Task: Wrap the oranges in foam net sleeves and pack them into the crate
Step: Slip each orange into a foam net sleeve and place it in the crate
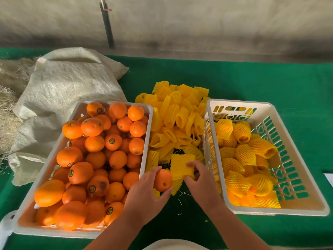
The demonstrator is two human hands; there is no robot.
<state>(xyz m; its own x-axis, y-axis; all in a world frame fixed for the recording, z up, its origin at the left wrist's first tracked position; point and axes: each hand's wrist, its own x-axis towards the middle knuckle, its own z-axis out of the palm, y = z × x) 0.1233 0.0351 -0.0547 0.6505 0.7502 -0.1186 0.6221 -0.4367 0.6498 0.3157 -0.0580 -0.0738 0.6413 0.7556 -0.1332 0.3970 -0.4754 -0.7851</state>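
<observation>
My left hand grips a bare orange just right of the left crate's near corner. Right beside it, my right hand pinches a flat yellow foam net sleeve by its lower edge. The white crate on the left is heaped with several unwrapped oranges, some with round stickers. A pile of empty yellow sleeves lies between the crates. The white slotted crate on the right holds several oranges wrapped in yellow sleeves.
A green cloth covers the table. A pale woven sack lies behind and left of the orange crate, with straw at the far left. A dark pole stands against the back wall.
</observation>
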